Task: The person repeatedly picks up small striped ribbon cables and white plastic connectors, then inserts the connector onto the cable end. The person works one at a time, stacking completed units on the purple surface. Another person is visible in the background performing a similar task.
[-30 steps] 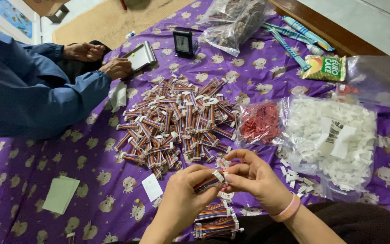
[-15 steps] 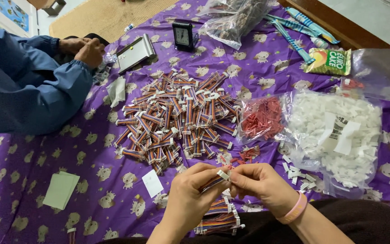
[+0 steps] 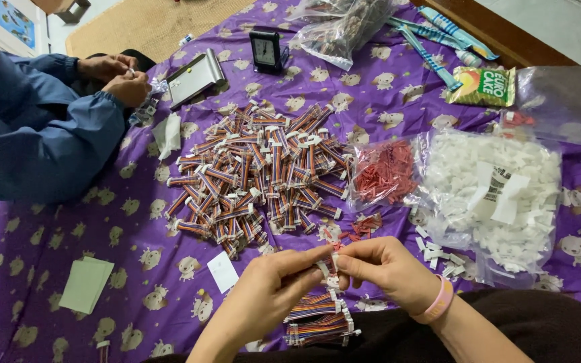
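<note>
A: Across the whole floor, what lies under everything?

B: A purple sheet (image 3: 48, 269) printed with small cream animals. The biggest package on it is the clear bag of white plastic connectors (image 3: 499, 195) at the right, with a white paper label stuck on top. Left of that bag, touching it, is a smaller clear bag of red pieces (image 3: 383, 171).

A: And in the middle?

B: A broad heap of short rainbow ribbon cables (image 3: 263, 175) with white ends. Behind it stand a small black clock (image 3: 266, 51) and another clear bag of dark parts (image 3: 344, 27). Far right at the back lies a green and yellow snack packet (image 3: 484, 86).

A: The hands?

B: The left hand (image 3: 263, 296) and the right hand (image 3: 381, 269) meet at the bottom centre, fingertips of both pinched on 1 white connector (image 3: 329, 263). A small stack of ribbon cables (image 3: 317, 319) lies just below them. A pink wristband (image 3: 438, 302) sits on the right wrist.

A: Anyone else?

B: A person in a blue sleeve (image 3: 42, 134) at the upper left, hands together over something too small to tell.
</note>
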